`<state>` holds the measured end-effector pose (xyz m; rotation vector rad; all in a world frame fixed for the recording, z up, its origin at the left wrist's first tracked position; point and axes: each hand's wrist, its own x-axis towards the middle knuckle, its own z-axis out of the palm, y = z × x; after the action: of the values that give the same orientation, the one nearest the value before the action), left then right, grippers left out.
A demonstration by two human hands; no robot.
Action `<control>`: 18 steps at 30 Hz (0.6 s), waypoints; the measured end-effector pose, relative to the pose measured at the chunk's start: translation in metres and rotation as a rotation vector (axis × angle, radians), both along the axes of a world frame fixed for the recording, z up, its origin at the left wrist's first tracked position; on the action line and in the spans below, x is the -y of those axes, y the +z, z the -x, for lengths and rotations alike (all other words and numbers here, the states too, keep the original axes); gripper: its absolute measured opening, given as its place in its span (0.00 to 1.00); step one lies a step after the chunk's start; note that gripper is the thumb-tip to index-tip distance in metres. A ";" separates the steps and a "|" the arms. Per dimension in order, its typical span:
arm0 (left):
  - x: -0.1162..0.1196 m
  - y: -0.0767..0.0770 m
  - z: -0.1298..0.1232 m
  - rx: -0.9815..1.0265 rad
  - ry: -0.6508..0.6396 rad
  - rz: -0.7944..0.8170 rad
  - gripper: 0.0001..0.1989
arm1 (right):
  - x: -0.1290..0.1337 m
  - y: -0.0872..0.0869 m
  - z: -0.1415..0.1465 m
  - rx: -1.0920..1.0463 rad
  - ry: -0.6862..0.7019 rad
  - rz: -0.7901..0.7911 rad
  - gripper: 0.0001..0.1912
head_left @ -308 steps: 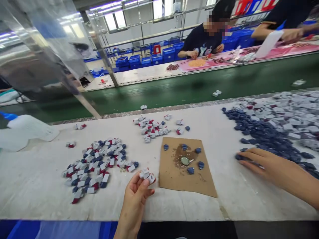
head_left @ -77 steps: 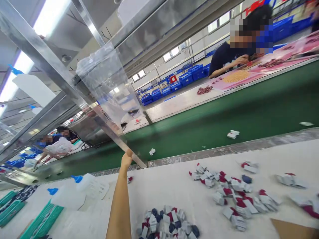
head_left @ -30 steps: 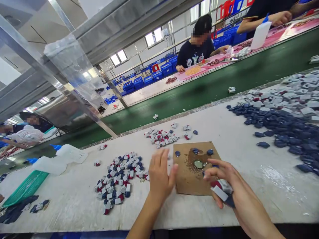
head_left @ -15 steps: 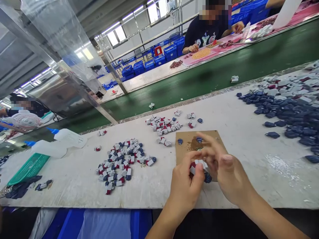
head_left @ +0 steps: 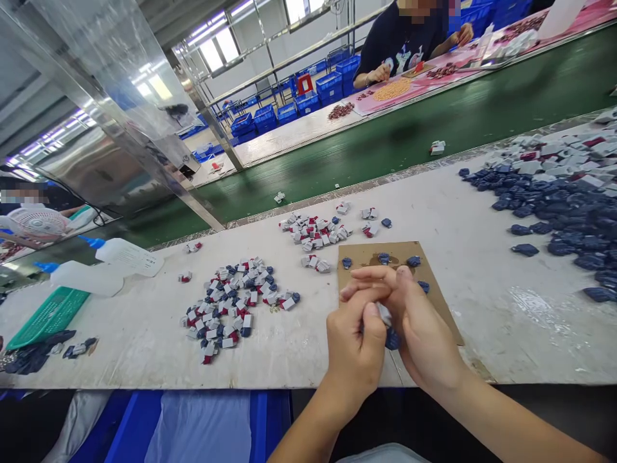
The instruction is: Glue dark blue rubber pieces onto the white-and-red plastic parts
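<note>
My left hand (head_left: 355, 350) is closed, its thumb and bent fingers around a small white, red and navy plastic part. Of that part, a white bit (head_left: 384, 313) and a navy bit (head_left: 392, 339) peek out between the hands; the rest is hidden. My right hand (head_left: 431, 331) curls round the part's other side, its fingers lapping over the left ones. Both hands are over the near edge of a brown board (head_left: 441, 308). On this board lie several small navy pieces (head_left: 413, 261), with a dark wet patch beside them.
Assembled parts form a pile (head_left: 231, 302) to the left, and white-and-red parts (head_left: 315, 231) lie behind. Navy pieces (head_left: 554, 206) and white pieces (head_left: 554, 154) are heaped right. Left are white bottles (head_left: 87, 278) and a green basket (head_left: 45, 315). Beyond a green belt (head_left: 328, 164) a person (head_left: 409, 45) sits working.
My right hand has closed in from the right against the part and my left hand. More navy pieces on the board now show. The whole view has shifted slightly.
</note>
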<state>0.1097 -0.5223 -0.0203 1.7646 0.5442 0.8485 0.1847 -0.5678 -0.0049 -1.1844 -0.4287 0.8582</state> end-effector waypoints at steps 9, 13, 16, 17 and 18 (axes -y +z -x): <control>-0.007 0.001 0.006 -0.027 0.027 0.062 0.09 | -0.004 0.009 -0.013 -0.026 0.116 -0.019 0.30; -0.004 0.002 0.006 -0.033 0.005 -0.113 0.10 | -0.011 0.016 -0.014 -0.061 0.229 -0.023 0.31; -0.004 -0.001 0.005 -0.034 0.029 -0.187 0.11 | -0.016 0.018 -0.010 -0.112 0.326 -0.021 0.31; -0.003 -0.002 0.005 -0.025 0.056 -0.206 0.11 | -0.017 0.018 -0.009 -0.120 0.343 -0.020 0.32; -0.003 -0.003 0.004 -0.014 0.086 -0.226 0.11 | -0.018 0.017 -0.007 -0.117 0.345 -0.021 0.33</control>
<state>0.1055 -0.5196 -0.0238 1.9644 0.5540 0.9890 0.1918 -0.5498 0.0124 -1.0494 -0.5540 1.2112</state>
